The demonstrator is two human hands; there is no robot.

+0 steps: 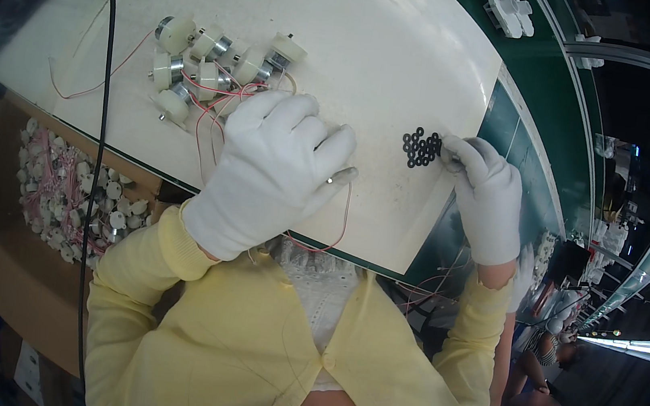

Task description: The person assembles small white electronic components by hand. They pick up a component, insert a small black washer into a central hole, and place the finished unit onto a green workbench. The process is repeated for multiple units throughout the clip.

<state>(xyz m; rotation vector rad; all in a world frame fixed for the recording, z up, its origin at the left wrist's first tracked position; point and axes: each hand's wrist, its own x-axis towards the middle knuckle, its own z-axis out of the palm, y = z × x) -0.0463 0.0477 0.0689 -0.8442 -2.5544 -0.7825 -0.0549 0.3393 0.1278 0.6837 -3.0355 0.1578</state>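
Note:
My left hand [269,164], in a white glove, is curled closed above the table. A short metal shaft [339,178] shows between its thumb and forefinger, apparently from a small motor whose body the glove hides. A red wire [346,218] loops down near that hand. Farther right, my gloved right hand [483,186] pinches thumb and fingers together at the right edge of a cluster of small black rings [419,150]; whatever lies between the fingertips is hidden. Beyond my left hand lie several small motors [209,79] with cream plastic housings, metal bodies and red and white wires.
A black cable [103,95] hangs across the left side of the white table [390,65]. Below the table's left edge, a cardboard box [32,273] holds many wired motors. White plastic parts [511,11] rest on the green surface at the far right. Other people sit at lower right.

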